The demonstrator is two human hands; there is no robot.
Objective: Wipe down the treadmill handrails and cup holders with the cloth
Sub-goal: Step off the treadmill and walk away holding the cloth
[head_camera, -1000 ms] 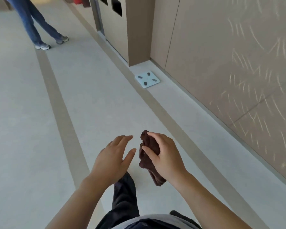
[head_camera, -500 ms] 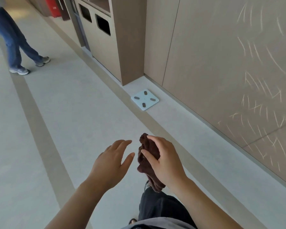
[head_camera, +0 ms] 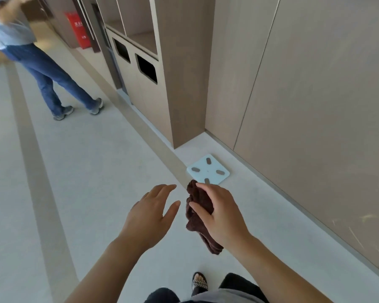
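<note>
A dark brown cloth (head_camera: 197,212) is bunched in my right hand (head_camera: 221,212), held in the air in front of my body, with its lower end hanging down past my wrist. My left hand (head_camera: 150,212) floats just left of the cloth with fingers straight and spread, holding nothing and a small gap away from the fabric. No treadmill, handrail or cup holder is in view.
I stand on a pale floor beside a wood-panelled wall (head_camera: 304,95). A light blue bathroom scale (head_camera: 208,169) lies on the floor ahead. A cabinet with two bin openings (head_camera: 138,62) stands further on. Another person in jeans (head_camera: 50,79) walks at the far left.
The view has tilted up and forward along the corridor; the scale and cabinet are nearer. My hands keep the same pose, the right one still holding the cloth.
</note>
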